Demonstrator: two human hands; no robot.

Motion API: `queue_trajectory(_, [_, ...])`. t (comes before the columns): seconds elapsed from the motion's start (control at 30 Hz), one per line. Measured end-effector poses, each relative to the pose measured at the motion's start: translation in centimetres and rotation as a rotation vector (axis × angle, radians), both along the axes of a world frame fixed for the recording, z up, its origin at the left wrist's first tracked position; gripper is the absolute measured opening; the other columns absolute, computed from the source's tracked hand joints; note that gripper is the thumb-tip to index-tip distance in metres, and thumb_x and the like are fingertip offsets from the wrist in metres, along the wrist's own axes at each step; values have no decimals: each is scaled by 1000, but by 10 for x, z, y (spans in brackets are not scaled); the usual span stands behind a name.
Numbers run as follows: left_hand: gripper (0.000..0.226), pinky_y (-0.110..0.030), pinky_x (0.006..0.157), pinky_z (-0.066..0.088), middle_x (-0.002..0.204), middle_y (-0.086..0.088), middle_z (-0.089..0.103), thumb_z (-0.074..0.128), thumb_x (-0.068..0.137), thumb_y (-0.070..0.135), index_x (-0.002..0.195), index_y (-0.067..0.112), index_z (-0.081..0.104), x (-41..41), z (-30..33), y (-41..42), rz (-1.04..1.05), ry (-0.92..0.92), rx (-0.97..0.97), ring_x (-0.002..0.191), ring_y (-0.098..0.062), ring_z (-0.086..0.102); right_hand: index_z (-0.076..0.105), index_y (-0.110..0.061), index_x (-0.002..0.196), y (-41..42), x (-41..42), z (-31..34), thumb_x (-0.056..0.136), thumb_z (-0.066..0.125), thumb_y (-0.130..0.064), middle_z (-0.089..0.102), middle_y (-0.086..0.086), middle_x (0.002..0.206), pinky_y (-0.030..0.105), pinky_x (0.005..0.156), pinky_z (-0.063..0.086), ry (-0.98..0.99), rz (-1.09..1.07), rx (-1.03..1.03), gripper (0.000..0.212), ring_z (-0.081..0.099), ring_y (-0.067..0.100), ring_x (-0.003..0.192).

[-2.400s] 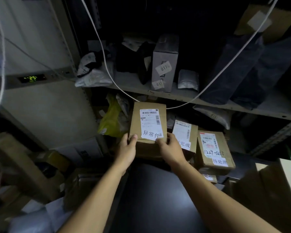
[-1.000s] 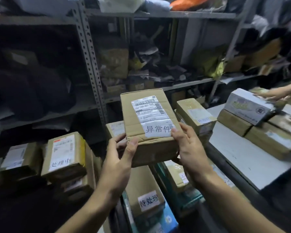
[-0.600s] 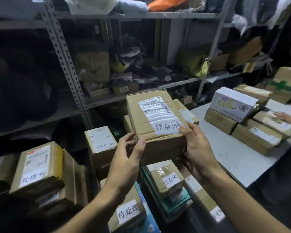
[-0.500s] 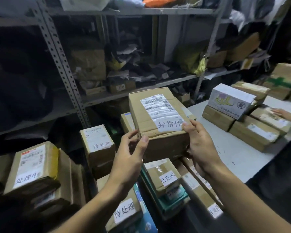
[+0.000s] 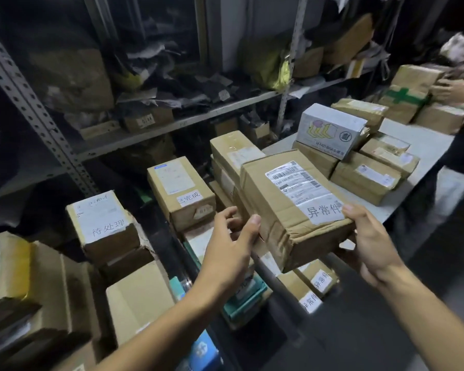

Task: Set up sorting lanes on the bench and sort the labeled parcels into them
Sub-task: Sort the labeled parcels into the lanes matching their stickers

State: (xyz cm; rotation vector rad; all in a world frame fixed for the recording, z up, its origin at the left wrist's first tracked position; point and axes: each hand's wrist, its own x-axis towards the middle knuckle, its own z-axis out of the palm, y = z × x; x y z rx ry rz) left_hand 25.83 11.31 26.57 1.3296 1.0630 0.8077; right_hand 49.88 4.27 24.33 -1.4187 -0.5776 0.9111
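A metal shelving rack [image 5: 46, 129] fills the back of the head view, its shelves crowded with dark bags and cardboard boxes. To the right, a pale surface [image 5: 423, 145] carries a cluster of brown parcels and a white printed box [image 5: 330, 131] stacked on top of them. Below the rack, labeled boxes are set side by side: one marked 待处理 [image 5: 105, 223] on the left and one marked 已完成 [image 5: 180, 191] just right of it. At the centre, a brown parcel [image 5: 287, 210] with a shipping label and a white tag reading 异常件 is held in the air, tilted, above smaller parcels bearing the same tag [image 5: 319, 279]. The parcel is gripped at its near right corner by the right hand [image 5: 370, 242], thumb on top. Its near left edge is touched by the left hand [image 5: 231, 245], fingers loosely curved, thumb against the cardboard. Another person's hand [image 5: 456, 91] is seen at the far right edge, resting on parcels there.
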Motion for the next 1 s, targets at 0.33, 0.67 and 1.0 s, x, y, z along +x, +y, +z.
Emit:
queue_trajectory(0.33, [32,-12,72,44,113,27,55,49,96,48,127,41,48,34,-33,4,-60,23,-111,93,18,56,75,-35,86,-13,48,-93,97,57,-27,75,-12,83,26,68,48,-116,-111,-122,22,67,-2,74])
queue_trajectory(0.67, [35,-33,101,44,120,21,52,47,98,44,133,36,50,59,-69,24,-18,75,-193,120,-3,48,71,-30,93,32,63,-178,98,57,-22,72,-15,95,26,86,45,-227,-36,-240,16,64,5,96])
queue_trajectory(1.0, [23,-43,108,41,134,14,53,46,97,51,119,49,50,54,-92,34,-57,129,-222,126,-6,48,68,-26,102,44,61,-219,99,50,-24,72,0,106,54,104,44,-258,-8,-352,19,64,25,108])
